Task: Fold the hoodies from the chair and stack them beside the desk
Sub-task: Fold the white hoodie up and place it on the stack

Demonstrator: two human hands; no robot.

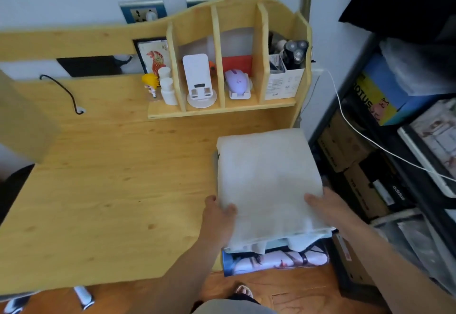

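- A folded white fleece hoodie (269,182) is being held at its near corners on the right end of the pale pine desk (103,190).
- The left hand (218,217) and right hand (325,206) are gripping it, fingers tucked under.
- Folding is being judged finished; stacking beside the desk is being judged unfinished.
- It is looking flat, rectangular, soft.

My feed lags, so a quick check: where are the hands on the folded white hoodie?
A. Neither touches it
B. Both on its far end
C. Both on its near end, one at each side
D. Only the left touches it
C: the left hand and right hand each rest on a near corner of the hoodie.
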